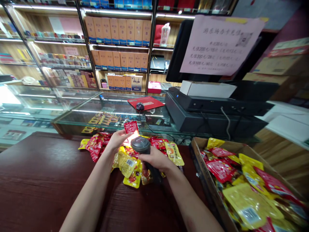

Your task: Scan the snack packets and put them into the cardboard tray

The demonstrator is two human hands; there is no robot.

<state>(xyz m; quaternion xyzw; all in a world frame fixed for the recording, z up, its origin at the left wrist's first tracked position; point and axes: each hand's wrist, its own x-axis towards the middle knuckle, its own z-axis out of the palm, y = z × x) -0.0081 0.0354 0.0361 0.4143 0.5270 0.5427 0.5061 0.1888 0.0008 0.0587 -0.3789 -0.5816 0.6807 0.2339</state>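
Observation:
My left hand (118, 139) is closed on a small red snack packet (130, 127), held up by its edge above the pile. My right hand (154, 158) grips the handle of a black barcode scanner (140, 144). Bright light from the scanner falls on the packet and my left fingertips. Under and around both hands lies a heap of packets on the dark red-brown table (48, 180): red packets (95, 146) to the left, a yellow packet with a barcode (127, 163) in front, and another yellow packet (174, 153) to the right.
An open cardboard box (196, 151) full of red and yellow packets stands at the right. Behind the table is a glass counter (79, 117) with a red mouse pad (152, 103), a mouse (140, 106), a black cash drawer (212, 120) and a monitor (177, 51). Stocked shelves line the back.

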